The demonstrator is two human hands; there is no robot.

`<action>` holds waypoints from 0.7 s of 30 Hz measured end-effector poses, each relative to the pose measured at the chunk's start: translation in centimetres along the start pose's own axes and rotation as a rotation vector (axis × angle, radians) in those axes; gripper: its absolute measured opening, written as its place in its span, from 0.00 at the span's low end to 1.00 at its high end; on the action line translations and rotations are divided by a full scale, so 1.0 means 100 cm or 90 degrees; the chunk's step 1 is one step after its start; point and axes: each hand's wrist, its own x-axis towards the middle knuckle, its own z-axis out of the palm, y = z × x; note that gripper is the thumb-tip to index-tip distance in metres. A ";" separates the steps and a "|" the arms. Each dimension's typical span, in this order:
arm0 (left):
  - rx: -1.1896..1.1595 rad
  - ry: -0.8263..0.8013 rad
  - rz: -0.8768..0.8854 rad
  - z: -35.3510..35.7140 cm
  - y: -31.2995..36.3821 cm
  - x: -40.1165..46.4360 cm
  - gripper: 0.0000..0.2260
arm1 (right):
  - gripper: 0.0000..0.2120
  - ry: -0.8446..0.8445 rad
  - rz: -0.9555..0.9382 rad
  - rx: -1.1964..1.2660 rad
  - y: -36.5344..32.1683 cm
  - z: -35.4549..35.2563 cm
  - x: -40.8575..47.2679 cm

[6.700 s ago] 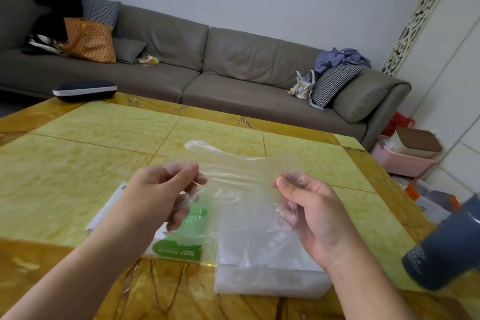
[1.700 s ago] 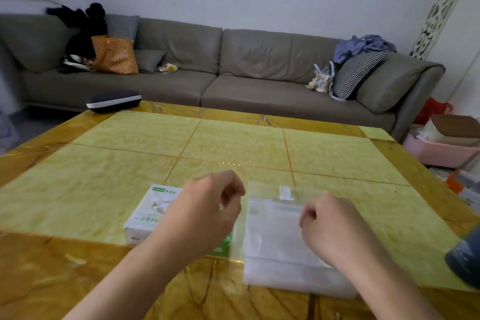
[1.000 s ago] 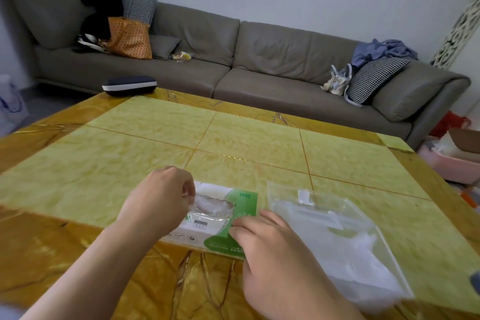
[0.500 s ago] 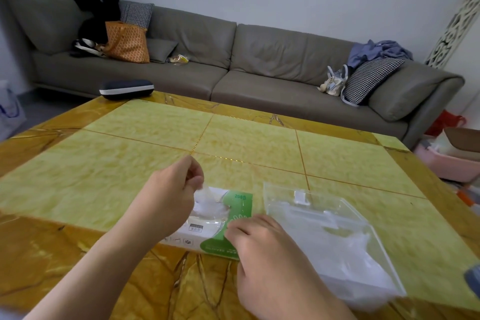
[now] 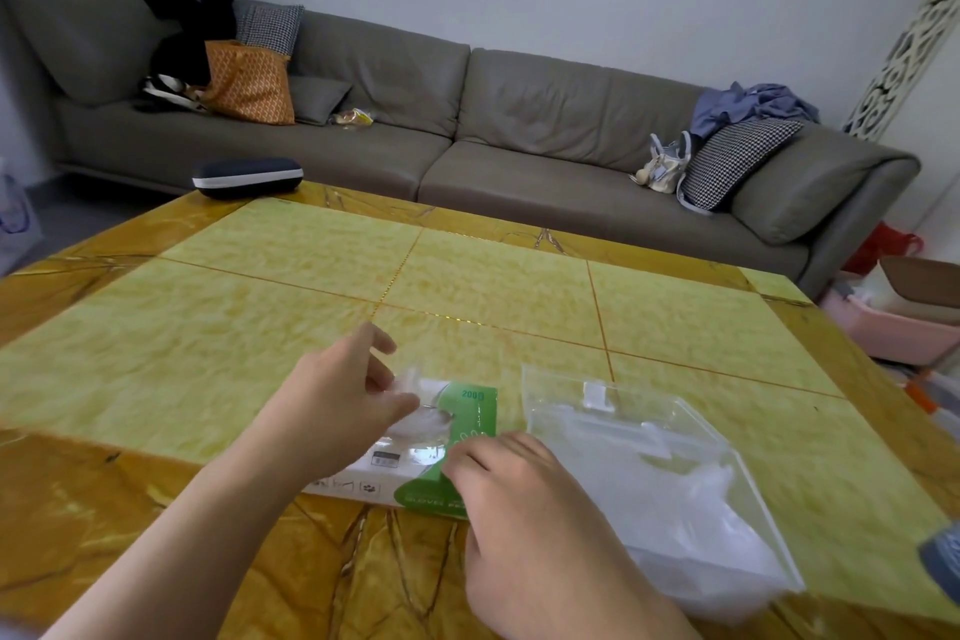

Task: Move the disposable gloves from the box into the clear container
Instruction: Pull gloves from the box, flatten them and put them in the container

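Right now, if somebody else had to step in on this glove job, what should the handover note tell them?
Left hand: pinching a clear glove at the opening of the glove box.
Right hand: fingers resting on the box's near right end, steadying it.
Clear container: open on the table, right of the box, clear plastic already inside.
Done: some gloves seem to be moved.
Left: draw this glove out, lay it in the container, repeat.

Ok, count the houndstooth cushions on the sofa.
2: one houndstooth cushion at the sofa's left end behind the orange bag, another near the right armrest. Others may be hidden.
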 end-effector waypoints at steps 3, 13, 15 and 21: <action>0.036 0.008 0.021 0.004 -0.003 0.001 0.08 | 0.24 -0.002 0.000 -0.004 -0.001 0.000 0.000; -0.062 0.090 0.076 0.002 0.008 0.001 0.07 | 0.26 -0.004 0.033 -0.013 -0.003 -0.004 0.001; -0.014 0.051 0.065 0.002 0.007 0.001 0.05 | 0.33 -0.020 0.023 -0.019 -0.004 -0.003 0.002; 0.117 -0.045 0.067 0.002 0.004 -0.001 0.06 | 0.42 -0.069 0.017 -0.082 -0.010 0.002 0.006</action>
